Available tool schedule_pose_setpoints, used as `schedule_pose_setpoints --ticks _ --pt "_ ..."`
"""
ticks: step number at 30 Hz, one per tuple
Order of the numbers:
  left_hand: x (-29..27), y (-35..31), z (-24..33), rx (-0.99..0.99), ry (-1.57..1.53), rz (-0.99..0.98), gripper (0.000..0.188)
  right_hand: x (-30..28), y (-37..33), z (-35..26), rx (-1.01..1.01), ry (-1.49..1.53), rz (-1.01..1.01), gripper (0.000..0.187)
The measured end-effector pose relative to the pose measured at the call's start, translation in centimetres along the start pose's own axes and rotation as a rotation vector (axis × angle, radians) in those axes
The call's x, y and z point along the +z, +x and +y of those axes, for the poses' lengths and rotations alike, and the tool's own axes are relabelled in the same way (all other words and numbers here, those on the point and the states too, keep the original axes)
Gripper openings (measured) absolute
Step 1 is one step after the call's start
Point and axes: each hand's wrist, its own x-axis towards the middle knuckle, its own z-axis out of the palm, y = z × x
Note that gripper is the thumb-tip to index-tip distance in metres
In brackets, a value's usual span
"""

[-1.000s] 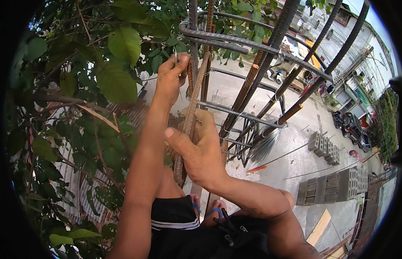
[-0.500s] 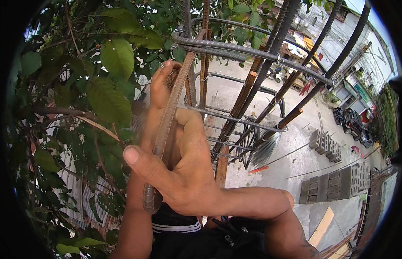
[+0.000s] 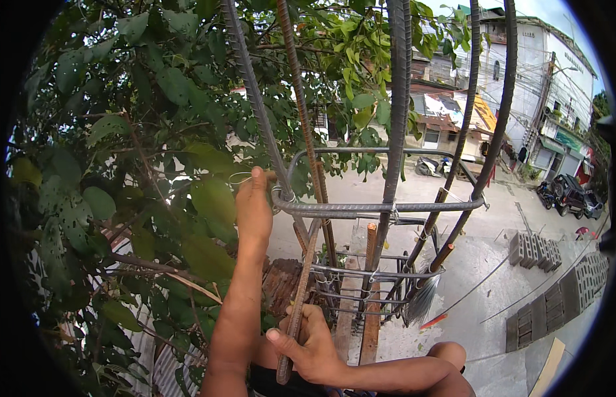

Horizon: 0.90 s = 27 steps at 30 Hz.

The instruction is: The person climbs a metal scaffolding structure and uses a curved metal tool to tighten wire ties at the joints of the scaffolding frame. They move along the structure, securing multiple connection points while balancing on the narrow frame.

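In front of me rises a cage of vertical ribbed rebars (image 3: 393,99), ringed by steel stirrups (image 3: 381,207). My left hand (image 3: 254,208) is beside the cage's left corner bar, thumb up, with its fingers closed on a thin tie wire (image 3: 240,178) that loops out by the thumb. The fingertips are partly hidden. Lower down, my right hand (image 3: 314,347) grips a short, rusty ribbed steel bar (image 3: 300,298). This bar slants upward, its upper end at the top stirrup near the left corner; whether it touches is unclear. Small wire ties (image 3: 395,213) bind other crossings.
Leafy branches (image 3: 156,198) crowd the left side. Wooden planks (image 3: 371,331) stand below the cage beside wire strands (image 3: 422,301). Stacked hollow blocks (image 3: 553,301) are on the concrete ground at right. A dark vehicle (image 3: 571,196) is parked farther off.
My view has tilted upward and the cage shows farther away. The right hand and its bar appear lower and farther from me. The left hand stays by the corner with the wire.
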Motion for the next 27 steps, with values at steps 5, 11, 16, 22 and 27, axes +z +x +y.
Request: schedule_pose_setpoints --ticks 5,11,16,22,27 --pt "-2.5 0.0 0.5 -0.239 -0.153 -0.085 0.037 1.7 1.5 -1.2 -0.317 -0.354 -0.074 0.057" --pt "-2.5 -3.6 0.7 -0.419 -0.333 -0.242 0.03 0.9 1.5 -2.0 -0.076 0.122 -0.034 0.053" --pt "-3.2 -3.8 1.6 -0.598 -0.551 -0.358 0.027 0.9 1.8 -2.2 -0.319 -0.254 -0.141 0.056" --pt "-2.8 -3.4 1.4 -0.583 -0.668 -0.415 0.022 -1.4 2.8 -1.8 -0.224 -0.479 -0.104 0.049" --pt "-3.3 -3.3 0.9 -0.528 -0.676 -0.478 0.022 -1.3 1.4 -1.9 0.153 -0.118 -0.002 0.045"
